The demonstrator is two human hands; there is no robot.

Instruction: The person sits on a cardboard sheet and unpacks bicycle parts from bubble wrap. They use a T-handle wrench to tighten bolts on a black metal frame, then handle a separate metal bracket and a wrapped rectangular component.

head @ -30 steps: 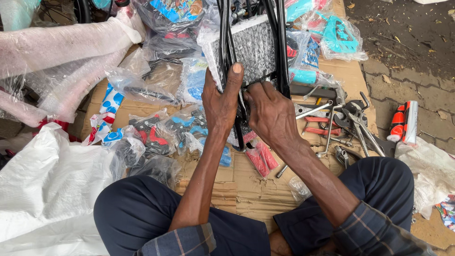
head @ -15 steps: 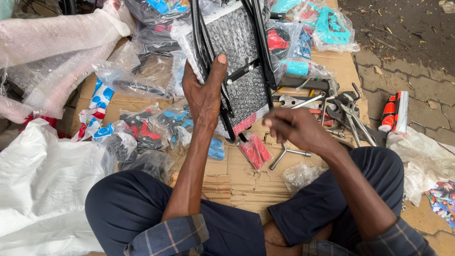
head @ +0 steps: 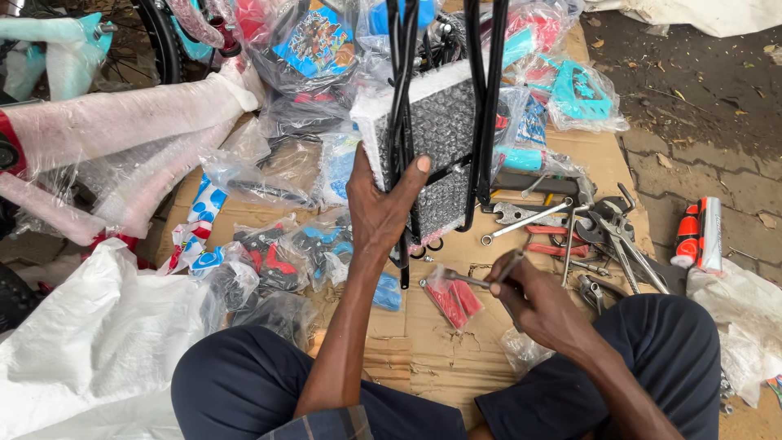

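A person sits cross-legged on flattened cardboard (head: 423,358), seen from their own head looking down. The left hand (head: 379,208) is closed around the black metal rack (head: 444,122), fingers wrapped about its thin tubes and the thumb laid up along the bubble-wrap padding (head: 440,155) fastened to it. The rack stands upright in front of the knees, its long axis running from the cardboard straight up and away out of the top of the view, its lower ends near the floor just beside the wrist. A second ago both hands were pressed together on the rack's lower end; since then the right hand (head: 538,305) has let go and dropped to the cardboard by the right knee, where its fingers are now curled around a slim metal tool (head: 489,275) whose shaft points left toward a small red packet (head: 452,297). By my reading, the rack is now steadied by one hand alone while the other takes up a tool. To the right lie loose spanners and pliers (head: 586,232) and a red and white can (head: 700,236). To the left are plastic bags of small parts (head: 277,261), a wrapped bicycle frame (head: 114,130) and a white sack (head: 81,342).
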